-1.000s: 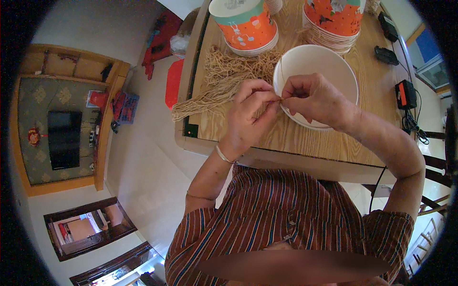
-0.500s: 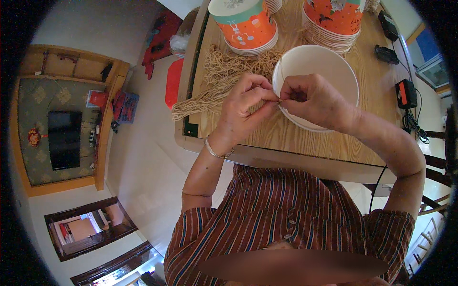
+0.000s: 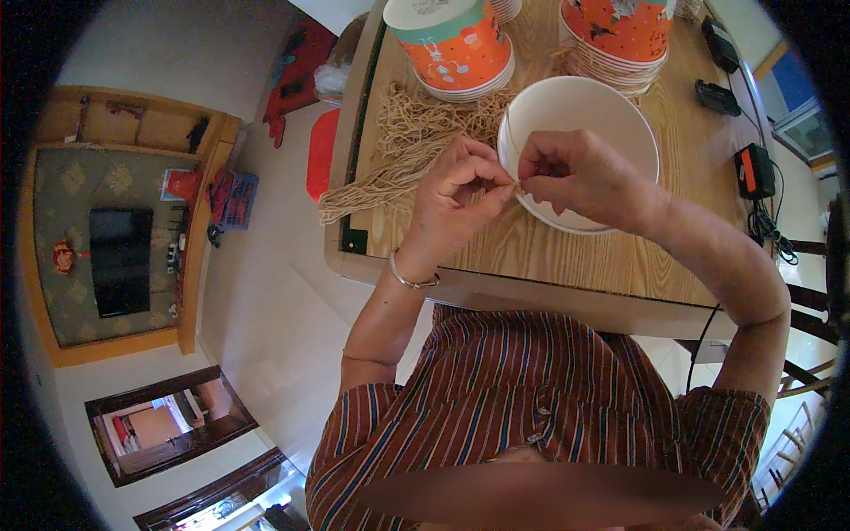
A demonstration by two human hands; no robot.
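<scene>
A white paper bucket [image 3: 620, 115] stands on the wooden table before me, its inside showing. At its near left rim, my left hand [image 3: 460, 195] and my right hand [image 3: 589, 181] meet, fingertips pinched together on a thin tan cord [image 3: 515, 186]. The exact knot or loop between the fingertips is too small to make out. A fine strand of it runs up along the bucket's left side. Just left of the bucket lies a bundle of tan cords [image 3: 381, 188], with a crinkled heap of cord [image 3: 425, 119] beyond it.
Orange and green patterned paper buckets [image 3: 460, 62] are stacked upside down at the far left. Another stack [image 3: 620, 40] with cord around it stands behind the white bucket. Black adapters [image 3: 717, 99] and an orange-black box [image 3: 755, 173] with cables line the table's right edge.
The white bucket has shifted slightly up and left. Both hands stay pinched together at its rim, with the left wrist moved a little to the right.
</scene>
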